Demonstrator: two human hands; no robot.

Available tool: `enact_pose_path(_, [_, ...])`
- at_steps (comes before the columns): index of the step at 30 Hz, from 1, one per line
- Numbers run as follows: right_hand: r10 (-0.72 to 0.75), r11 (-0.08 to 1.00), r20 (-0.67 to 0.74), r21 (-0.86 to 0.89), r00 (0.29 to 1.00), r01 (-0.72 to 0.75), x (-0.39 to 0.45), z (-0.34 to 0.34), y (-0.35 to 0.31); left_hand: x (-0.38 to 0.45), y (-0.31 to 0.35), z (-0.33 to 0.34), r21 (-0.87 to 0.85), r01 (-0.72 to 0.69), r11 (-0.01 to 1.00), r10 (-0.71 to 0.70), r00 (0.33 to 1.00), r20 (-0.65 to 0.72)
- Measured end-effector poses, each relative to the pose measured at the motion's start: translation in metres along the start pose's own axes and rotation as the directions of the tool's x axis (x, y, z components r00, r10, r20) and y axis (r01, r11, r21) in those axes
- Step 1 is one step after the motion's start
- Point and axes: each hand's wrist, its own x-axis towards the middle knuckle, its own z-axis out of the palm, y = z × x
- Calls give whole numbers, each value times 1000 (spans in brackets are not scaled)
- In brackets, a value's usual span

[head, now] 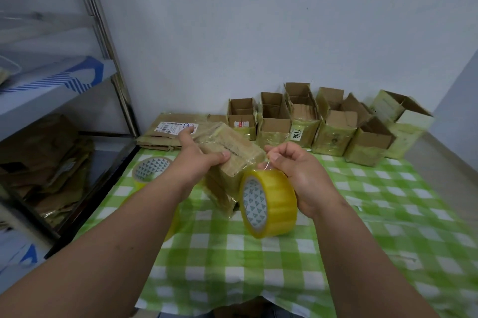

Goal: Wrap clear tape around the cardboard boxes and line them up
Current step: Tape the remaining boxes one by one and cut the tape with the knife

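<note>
My left hand (200,156) grips a small cardboard box (234,152) wrapped in glossy clear tape, held tilted above the green checked tablecloth (284,253). My right hand (297,175) holds a yellowish roll of clear tape (269,203) right beside the box, with finger and thumb pinching the tape's free end near the box corner. A second tape roll (151,169) lies on the cloth to the left, partly behind my left forearm. Several open, taped boxes (333,126) stand in a row along the back wall.
Flattened cardboard (165,134) with a shipping label lies at the back left of the table. A metal shelf unit (108,64) stands at the left, holding a blue-and-white carton and crumpled taped cardboard (49,167) below. The white wall closes off the back.
</note>
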Motion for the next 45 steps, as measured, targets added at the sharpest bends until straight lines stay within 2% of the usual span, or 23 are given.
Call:
enact_pose_path(2, [19, 998, 34, -60, 999, -17, 1, 1, -1, -2, 3, 5, -3, -34, 999, 34, 999, -29])
enact_pose_path(4, [54, 994, 41, -98, 998, -49, 1, 1, 1, -5, 6, 11, 10, -51, 999, 52, 991, -121])
enact_pose_path(6, [76, 994, 46, -76, 996, -72, 1, 1, 5, -5, 5, 15, 80, -49, 996, 68, 968, -243])
enact_pose_path(8, [83, 996, 70, -51, 994, -79, -2, -1, 7, -4, 1, 16, 130, -57, 990, 92, 956, -277])
enact_pose_path(12, [90, 995, 85, -58, 992, -85, -8, -7, 6, -7, 1, 13, 46, -77, 996, 84, 985, -154])
enact_pose_path(17, [24, 999, 100, -33, 995, -21, -13, -14, -3, -14, 5, 11, 100, -112, 989, 121, 988, -93])
enact_pose_path(21, [-17, 1000, 132, -21, 991, 20, -19, -15, -7, -22, 11, 8, 159, -115, 981, 134, 984, -115])
enact_pose_path(25, [-69, 996, 165, -48, 984, 78, -28, -11, -10, -43, 25, 8, 239, -240, 941, 272, 956, -111])
enact_pose_path(27, [-75, 995, 171, -52, 983, 85, -32, -7, -10, -62, 34, 10, 211, -290, 933, 303, 953, -29])
enact_pose_path(29, [-79, 995, 167, -40, 983, 87, -36, -1, -11, -81, 42, 12, 188, -327, 926, 310, 944, 114])
enact_pose_path(32, [-136, 988, 163, -51, 977, 146, -40, 5, -11, -102, 49, 15, 233, -331, 914, 252, 916, 313])
enact_pose_path(34, [-179, 974, 161, -110, 971, 197, -44, 7, -11, -106, 48, 16, 350, -319, 881, 220, 930, 293])
enact_pose_path(37, [-207, 959, 149, -166, 967, 231, -50, 10, -11, -110, 48, 16, 518, -325, 791, 254, 945, 206])
enact_pose_path(42, [-231, 953, 39, -191, 972, 235, -59, 19, -8, -116, 46, 16, 535, -323, 780, 279, 946, 165])
enact_pose_path(45, [-236, 946, -3, -232, 972, 229, -62, 17, -4, -116, 40, 13, 497, -280, 821, 269, 958, 96])
